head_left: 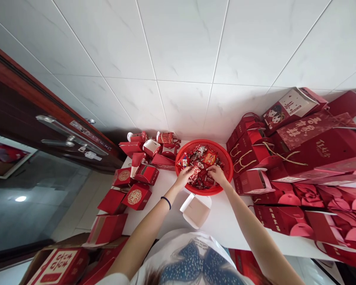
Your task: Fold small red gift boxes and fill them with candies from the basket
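A round red plastic basket [230, 158] stands on the white table, filled with wrapped candies [200, 183], mostly in red wrappers. My left hand [184, 177] is over its left side, fingers closed on a red-and-white candy packet [195, 172]. Over the right side of the basket, my right hand [217, 174] reaches down among the candies with its fingers pinched; what they grip, if anything, is too small to make out. Just in front of the basket, near my body, lies a small box [195, 211] with its flaps open and its pale inside facing up.
Several small red boxes [138, 196] crowd the table's left side. Stacked red gift boxes and bags [308, 154] with cord handles fill the right. A tiled wall [184, 103] rises behind the table [166, 221], and a dark door [47, 107] stands at far left.
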`<state>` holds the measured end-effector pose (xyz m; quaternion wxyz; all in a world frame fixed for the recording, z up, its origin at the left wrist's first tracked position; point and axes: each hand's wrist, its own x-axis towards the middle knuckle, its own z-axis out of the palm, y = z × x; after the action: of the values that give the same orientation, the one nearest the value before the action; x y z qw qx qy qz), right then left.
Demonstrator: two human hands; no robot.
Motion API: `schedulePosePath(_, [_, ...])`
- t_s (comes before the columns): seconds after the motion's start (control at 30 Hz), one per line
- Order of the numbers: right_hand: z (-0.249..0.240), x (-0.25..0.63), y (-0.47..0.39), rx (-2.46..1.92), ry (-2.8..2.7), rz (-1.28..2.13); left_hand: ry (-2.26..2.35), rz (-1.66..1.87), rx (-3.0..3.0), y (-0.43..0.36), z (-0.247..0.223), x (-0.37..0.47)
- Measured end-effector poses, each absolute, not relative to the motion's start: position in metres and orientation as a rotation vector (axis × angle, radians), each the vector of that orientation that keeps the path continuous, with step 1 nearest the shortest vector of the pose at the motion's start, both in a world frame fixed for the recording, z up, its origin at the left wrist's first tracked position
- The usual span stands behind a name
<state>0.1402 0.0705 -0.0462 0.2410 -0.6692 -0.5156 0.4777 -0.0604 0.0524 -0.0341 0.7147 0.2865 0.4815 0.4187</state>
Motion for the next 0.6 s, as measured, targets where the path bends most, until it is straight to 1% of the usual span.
schedulePosePath(0.1, [-0.057,0.147,0.068,-1.909,-1.523,1.235,1.062,0.967,0.628,0.053,-0.037,-0.059])
schedulePosePath(0.3, [-0.077,0.128,0.064,-2.056,-1.65,1.122,1.065,1.006,0.614,0.052,-0.039,-0.058])
schedulePosePath(0.5, [-0.093,0.119,0.077,-2.237,-1.401,1.104,1.058,1.015,0.61,0.053,-0.039,-0.057])
schedulePosePath(0.6, [-0.101,0.109,0.084,-2.2,-1.237,1.096,1.07,0.992,0.613,0.054,-0.037,-0.056])
